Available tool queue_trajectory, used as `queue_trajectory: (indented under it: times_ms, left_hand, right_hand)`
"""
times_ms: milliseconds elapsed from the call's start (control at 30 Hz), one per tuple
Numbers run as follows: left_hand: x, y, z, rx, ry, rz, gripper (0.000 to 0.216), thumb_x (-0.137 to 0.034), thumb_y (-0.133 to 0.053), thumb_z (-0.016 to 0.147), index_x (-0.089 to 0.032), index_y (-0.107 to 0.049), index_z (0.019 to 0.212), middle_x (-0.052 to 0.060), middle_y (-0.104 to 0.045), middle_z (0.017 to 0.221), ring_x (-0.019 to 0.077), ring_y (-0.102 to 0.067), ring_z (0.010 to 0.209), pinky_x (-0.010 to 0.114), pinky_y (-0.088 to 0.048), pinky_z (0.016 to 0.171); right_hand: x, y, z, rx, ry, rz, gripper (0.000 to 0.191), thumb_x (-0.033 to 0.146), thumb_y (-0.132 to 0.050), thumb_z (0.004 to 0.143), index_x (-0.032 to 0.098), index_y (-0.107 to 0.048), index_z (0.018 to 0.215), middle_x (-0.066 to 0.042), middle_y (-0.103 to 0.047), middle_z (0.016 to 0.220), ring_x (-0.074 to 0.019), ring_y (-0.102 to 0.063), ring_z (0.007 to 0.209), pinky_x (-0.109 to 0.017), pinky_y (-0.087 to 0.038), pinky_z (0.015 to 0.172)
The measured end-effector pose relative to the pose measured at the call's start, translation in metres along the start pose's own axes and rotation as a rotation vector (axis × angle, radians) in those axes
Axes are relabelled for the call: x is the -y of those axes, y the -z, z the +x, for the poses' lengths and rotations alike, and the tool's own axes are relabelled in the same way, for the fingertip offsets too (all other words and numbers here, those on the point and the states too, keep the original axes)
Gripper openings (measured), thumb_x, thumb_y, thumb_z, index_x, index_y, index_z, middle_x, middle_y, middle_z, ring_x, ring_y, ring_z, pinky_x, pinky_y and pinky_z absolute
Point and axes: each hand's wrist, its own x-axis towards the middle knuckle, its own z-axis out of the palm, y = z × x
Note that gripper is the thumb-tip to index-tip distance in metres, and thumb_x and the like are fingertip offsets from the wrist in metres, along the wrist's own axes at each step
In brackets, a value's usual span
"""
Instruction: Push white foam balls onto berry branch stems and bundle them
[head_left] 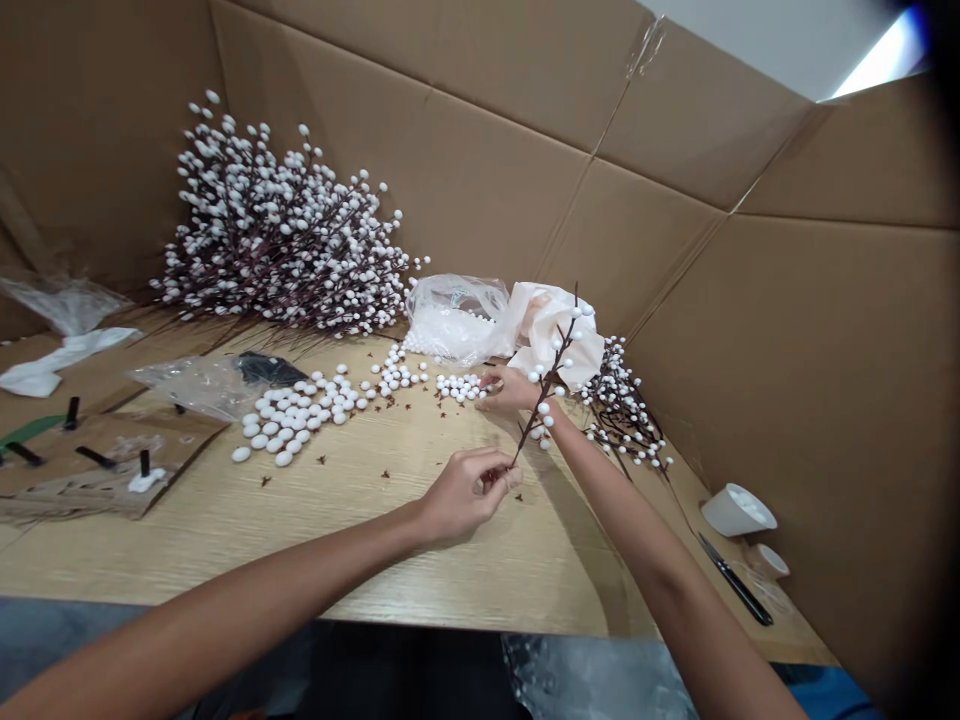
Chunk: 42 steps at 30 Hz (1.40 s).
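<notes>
My left hand is closed in a pinch round the lower end of a dark brown artificial berry branch. The branch tilts up to the right, with white berries along its twigs, and passes in front of my right wrist. My right hand is at a small group of loose white berries on the table. Its fingers are bent together at the right edge of that group; what lies between the fingertips is too small to make out. More loose white berries are spread out to the left.
A big heap of berry branches leans at the back left, a smaller bunch lies right. Plastic bags and crumpled white paper stand between. White cups and a black-handled knife lie far right. Cardboard walls surround the table.
</notes>
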Motion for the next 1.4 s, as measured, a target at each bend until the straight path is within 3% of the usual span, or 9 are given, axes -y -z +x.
queue_trajectory:
  times_ms: [133,500,767,1033,1200,1400]
  left_hand:
    - [0.001,0.0,0.0,0.0,0.001,0.006,0.02,-0.023,-0.049,0.089,-0.015,-0.058,0.073,0.001,-0.054,0.066,0.0118,-0.049,0.063,0.024,-0.037,0.061]
    - [-0.001,0.0,0.0,-0.002,0.001,-0.009,0.02,-0.023,-0.049,0.089,-0.014,-0.059,0.073,0.0,-0.053,0.066,0.0113,-0.048,0.063,0.023,-0.037,0.06]
    - [0.001,0.0,0.0,0.017,-0.009,-0.002,0.021,-0.025,-0.049,0.089,-0.014,-0.061,0.075,0.002,-0.057,0.068,0.0125,-0.05,0.064,0.025,-0.04,0.062]
    - [0.001,0.0,-0.001,0.018,-0.005,0.013,0.024,-0.026,-0.048,0.09,-0.014,-0.059,0.073,0.002,-0.056,0.068,0.0123,-0.051,0.064,0.024,-0.039,0.063]
    - [0.002,-0.001,0.0,0.023,0.004,-0.002,0.024,-0.026,-0.048,0.09,-0.014,-0.06,0.072,0.002,-0.057,0.068,0.0124,-0.052,0.065,0.024,-0.04,0.063]
    - [0.001,-0.001,-0.001,0.015,0.005,0.001,0.021,-0.023,-0.049,0.089,-0.014,-0.059,0.073,0.001,-0.054,0.066,0.0111,-0.049,0.063,0.023,-0.037,0.06]
  right_hand:
    - [0.0,-0.001,0.001,-0.009,-0.017,0.01,0.041,0.037,-0.074,0.063,0.016,-0.063,0.095,-0.006,-0.066,0.092,-0.0172,-0.06,0.079,-0.026,-0.047,0.07]
    - [0.002,0.004,0.002,0.038,0.012,0.061,0.03,0.028,-0.073,0.063,0.018,-0.064,0.09,-0.005,-0.067,0.09,-0.0178,-0.062,0.083,-0.026,-0.048,0.073]
    - [-0.025,-0.003,-0.01,0.043,0.01,0.121,0.028,0.036,-0.074,0.063,0.023,-0.066,0.087,-0.001,-0.067,0.09,-0.0178,-0.063,0.084,-0.027,-0.052,0.069]
    - [-0.043,-0.001,-0.018,0.043,0.035,0.161,0.028,0.03,-0.072,0.065,0.016,-0.067,0.089,-0.005,-0.068,0.091,-0.0166,-0.063,0.081,-0.024,-0.052,0.07]
    - [-0.037,0.011,-0.003,-0.031,0.067,0.156,0.035,0.03,-0.07,0.07,0.017,-0.066,0.102,-0.007,-0.067,0.103,-0.0213,-0.061,0.096,-0.031,-0.049,0.084]
    - [-0.031,0.006,0.026,-0.007,0.103,0.159,0.035,0.011,-0.061,0.071,0.016,-0.068,0.105,-0.009,-0.067,0.111,-0.0235,-0.06,0.104,-0.031,-0.047,0.089]
